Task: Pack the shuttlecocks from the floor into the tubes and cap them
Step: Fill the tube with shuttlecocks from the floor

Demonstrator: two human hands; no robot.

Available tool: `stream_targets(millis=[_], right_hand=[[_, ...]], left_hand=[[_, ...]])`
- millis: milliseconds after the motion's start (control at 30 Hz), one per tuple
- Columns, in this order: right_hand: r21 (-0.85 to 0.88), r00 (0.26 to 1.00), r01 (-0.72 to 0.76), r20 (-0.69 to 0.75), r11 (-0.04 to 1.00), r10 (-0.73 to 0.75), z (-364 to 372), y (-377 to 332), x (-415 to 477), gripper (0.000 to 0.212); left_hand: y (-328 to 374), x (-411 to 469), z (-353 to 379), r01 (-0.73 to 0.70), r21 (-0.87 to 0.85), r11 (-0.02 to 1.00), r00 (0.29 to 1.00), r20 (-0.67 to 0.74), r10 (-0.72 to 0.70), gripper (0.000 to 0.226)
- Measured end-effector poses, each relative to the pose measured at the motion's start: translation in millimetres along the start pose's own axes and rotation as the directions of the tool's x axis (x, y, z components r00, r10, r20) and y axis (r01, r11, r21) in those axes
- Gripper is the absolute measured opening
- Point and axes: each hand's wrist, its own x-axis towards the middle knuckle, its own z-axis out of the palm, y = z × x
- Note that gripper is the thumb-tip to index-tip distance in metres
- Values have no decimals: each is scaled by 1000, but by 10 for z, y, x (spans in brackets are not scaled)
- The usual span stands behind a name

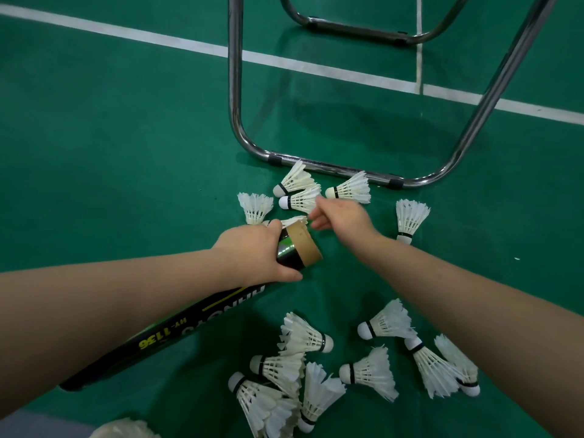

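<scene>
A long black shuttlecock tube (196, 320) lies slanted across the green floor, its open brown cardboard mouth (305, 248) pointing up and right. My left hand (252, 251) grips the tube just behind that mouth. My right hand (341, 216) reaches past the mouth. Its fingertips touch the feather skirt of a white shuttlecock (298, 200), with thumb and fingers apart. Two more shuttlecocks (295, 180) (350, 189) lie beside it. Another one (294, 220) lies just behind the tube's rim, mostly hidden.
A chrome tubular chair frame (331, 167) stands on the floor right behind the far shuttlecocks. Single shuttlecocks lie at the left (256, 207) and right (409, 216). Several more are heaped near me (303, 339). White court lines (126, 31) cross the floor.
</scene>
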Motion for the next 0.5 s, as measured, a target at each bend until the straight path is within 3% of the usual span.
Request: stream_targets(millis=[67, 167, 267, 333, 433, 500], right_hand=[[-277, 988, 113, -75, 954, -139, -118, 11, 169, 28], [-644, 961, 254, 84, 722, -264, -90, -53, 321, 30], [-744, 910, 412, 312, 526, -272, 148, -88, 372, 34], [-756, 882, 471, 412, 454, -230, 315, -58, 377, 42], [-816, 889, 455, 437, 358, -135, 397, -44, 424, 54], [-862, 916, 401, 380, 311, -128, 376, -58, 472, 55]], left_hand=[[-42, -7, 49, 9, 13, 1000, 999, 37, -10, 64], [-97, -19, 110, 16, 16, 1000, 998, 65, -17, 65], [-168, -10, 113, 35, -1, 999, 997, 66, -35, 64], [-224, -9, 128, 56, -12, 998, 996, 66, -55, 68], [-298, -46, 187, 66, 21, 998, 993, 99, -68, 80], [-340, -62, 246, 63, 26, 998, 991, 120, -65, 71]])
